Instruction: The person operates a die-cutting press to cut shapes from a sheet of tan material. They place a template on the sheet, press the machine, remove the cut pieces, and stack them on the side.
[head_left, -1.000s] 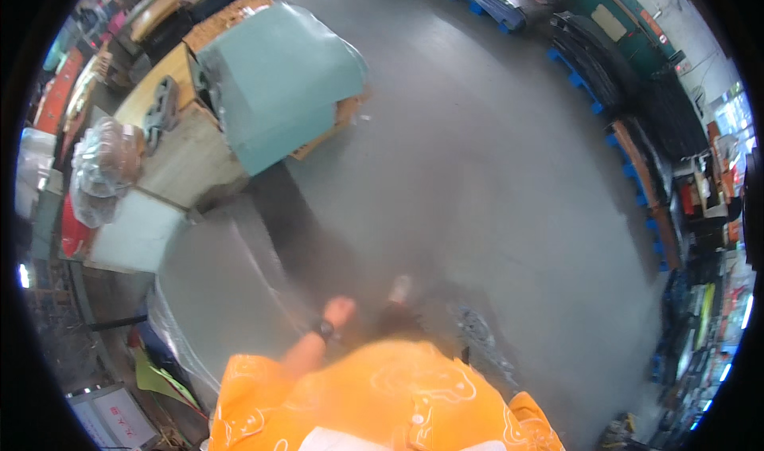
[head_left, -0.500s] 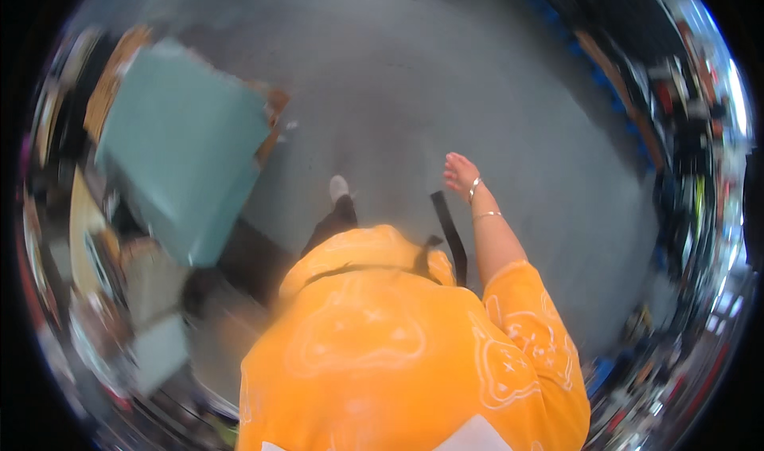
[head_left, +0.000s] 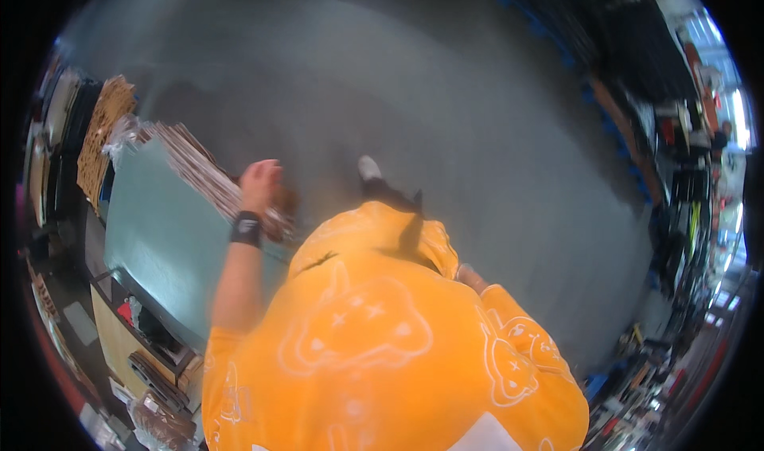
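My left hand hangs at the right end of a stack of thin brown sheets beside a green-topped table. Its fingers look loosely bent and somewhat blurred, and I see nothing in them. A black band goes round that wrist. Just below the hand is a brown, shiny bundle; I cannot tell whether they touch. Of my right arm only a bit of forearm shows beside my orange shirt; the hand itself is hidden.
Grey floor stretches ahead, with one light shoe on it. Stacked brown cardboard stands far left. Lower left are a wooden board and a plastic-wrapped brown package. Dark stacks and crowded shelves line the right.
My left arm has swung forward into view, while my right hand has drawn back out of sight. The green-topped table has shifted down in view, and the sheet stack shows clearly.
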Available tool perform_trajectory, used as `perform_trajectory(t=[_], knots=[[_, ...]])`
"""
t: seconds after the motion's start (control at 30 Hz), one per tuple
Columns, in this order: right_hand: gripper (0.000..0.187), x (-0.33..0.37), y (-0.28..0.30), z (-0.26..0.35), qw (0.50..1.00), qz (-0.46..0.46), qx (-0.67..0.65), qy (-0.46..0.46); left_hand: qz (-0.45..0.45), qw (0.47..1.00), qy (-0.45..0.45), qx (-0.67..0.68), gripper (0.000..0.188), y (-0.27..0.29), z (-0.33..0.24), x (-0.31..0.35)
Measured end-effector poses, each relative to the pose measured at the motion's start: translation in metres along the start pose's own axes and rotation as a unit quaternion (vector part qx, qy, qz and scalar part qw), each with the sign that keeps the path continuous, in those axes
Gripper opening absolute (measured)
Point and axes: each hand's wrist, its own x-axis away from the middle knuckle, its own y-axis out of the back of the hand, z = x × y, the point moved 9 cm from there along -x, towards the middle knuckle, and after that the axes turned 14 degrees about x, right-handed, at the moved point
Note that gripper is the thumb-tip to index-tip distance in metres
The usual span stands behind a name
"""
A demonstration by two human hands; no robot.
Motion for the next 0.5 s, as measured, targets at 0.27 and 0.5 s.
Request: perform_trajectory(t=[0.27,0.5], knots=[[0.032,-0.081,0.593,0.340,0.914,-0.226,-0.289,0.172,0.100,0.975,0.104,-0.167,0.021,-0.016,-0.057,-0.103],[0.012,-0.129,0.675,0.708,0.882,-0.222,-0.269,0.317,-0.255,0.956,0.011,-0.146,0.021,0.280,-0.228,-0.166]])
